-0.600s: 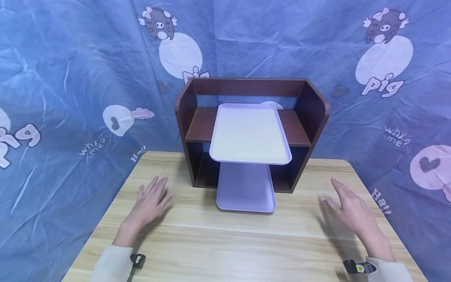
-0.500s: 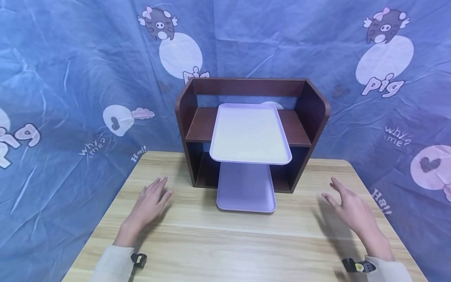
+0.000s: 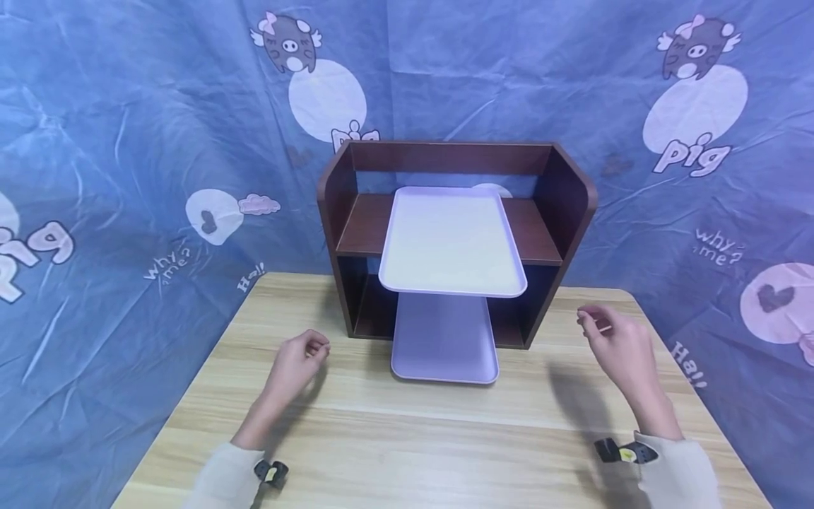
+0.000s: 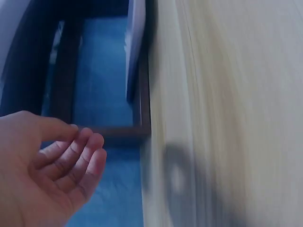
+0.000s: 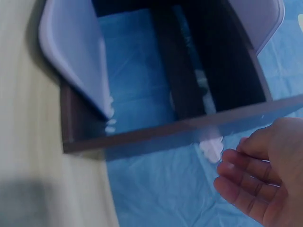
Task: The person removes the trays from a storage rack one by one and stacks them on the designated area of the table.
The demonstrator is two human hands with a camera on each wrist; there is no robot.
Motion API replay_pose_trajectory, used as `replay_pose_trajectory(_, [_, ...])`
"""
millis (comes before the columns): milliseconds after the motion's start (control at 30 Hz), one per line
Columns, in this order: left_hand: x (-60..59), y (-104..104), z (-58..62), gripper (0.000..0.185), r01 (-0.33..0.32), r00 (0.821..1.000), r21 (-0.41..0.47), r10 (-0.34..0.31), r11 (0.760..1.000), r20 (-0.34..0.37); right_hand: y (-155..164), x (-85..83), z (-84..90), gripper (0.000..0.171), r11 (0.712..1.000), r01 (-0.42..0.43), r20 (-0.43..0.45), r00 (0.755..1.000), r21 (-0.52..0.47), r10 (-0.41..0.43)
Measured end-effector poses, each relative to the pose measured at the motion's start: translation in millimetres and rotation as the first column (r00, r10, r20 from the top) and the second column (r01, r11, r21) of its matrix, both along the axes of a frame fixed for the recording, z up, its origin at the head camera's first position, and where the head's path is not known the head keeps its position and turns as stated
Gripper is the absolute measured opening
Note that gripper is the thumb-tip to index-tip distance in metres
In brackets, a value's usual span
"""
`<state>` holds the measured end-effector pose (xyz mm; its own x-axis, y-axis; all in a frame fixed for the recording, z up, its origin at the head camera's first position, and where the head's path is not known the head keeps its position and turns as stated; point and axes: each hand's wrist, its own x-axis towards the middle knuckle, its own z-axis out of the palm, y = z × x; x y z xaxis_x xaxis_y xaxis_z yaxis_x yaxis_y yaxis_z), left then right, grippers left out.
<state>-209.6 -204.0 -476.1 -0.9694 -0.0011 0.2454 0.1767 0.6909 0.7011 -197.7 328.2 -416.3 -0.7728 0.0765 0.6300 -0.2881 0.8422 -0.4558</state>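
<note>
From the head cam, there's a dark brown two-level shelf (image 3: 559, 205) sitting at the back of a light wood table (image 3: 413, 438), with a lavender upper tray (image 3: 451, 240) on its top level sticking out past the front edge, and a lower tray (image 3: 444, 339) on the table, half tucked into the bottom bay and half poking out toward the person. The left hand (image 3: 294, 364) hangs just above the table to the left of the lower tray, fingers loosely curled, nothing in it. The right hand (image 3: 615, 343) is raised over on the right side near the shelf's wall, fingers also loosely bent, holding nothing. Left wrist cam is pretty blurry, but you can see that hand (image 4: 45, 170) with relaxed, slightly curled fingers and an empty palm, the shelf frame (image 4: 118, 130) just beyond it. Right wrist cam shows the other hand (image 5: 265, 175) half open and empty too, with the shelf's side wall (image 5: 189, 127) and a tray's rounded edge (image 5: 71, 52) past it. My guess is the trays are light, stiff plastic and kinda slick, so I'd take one by the raised rim on both long sides, especially the overhanging top one, which looks tippy.
</note>
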Motion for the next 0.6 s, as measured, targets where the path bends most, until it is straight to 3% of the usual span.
replay_pose_trajectory(200, [4.6, 29, -0.2, 0.009, -0.004, 0.988, 0.248, -0.034, 0.969, 0.148, -14, -13.2, 19.2, 0.014, 0.998, -0.015, -0.066, 0.998, -0.069, 0.010])
replay_pose_trajectory(367, [10.2, 50, -2.7, 0.011, -0.014, 0.967, 0.364, -0.080, 0.931, 0.241, -19, -20.9, 34.2, 0.025, 0.992, 0.010, -0.068, 0.998, -0.125, -0.019])
replay_pose_trajectory(600, [16.7, 76, -11.6, 0.014, 0.006, 0.921, 0.530, -0.211, 0.848, 0.327, -21, -27.3, 51.1, 0.042, 0.988, 0.022, 0.017, 1.000, -0.155, -0.020])
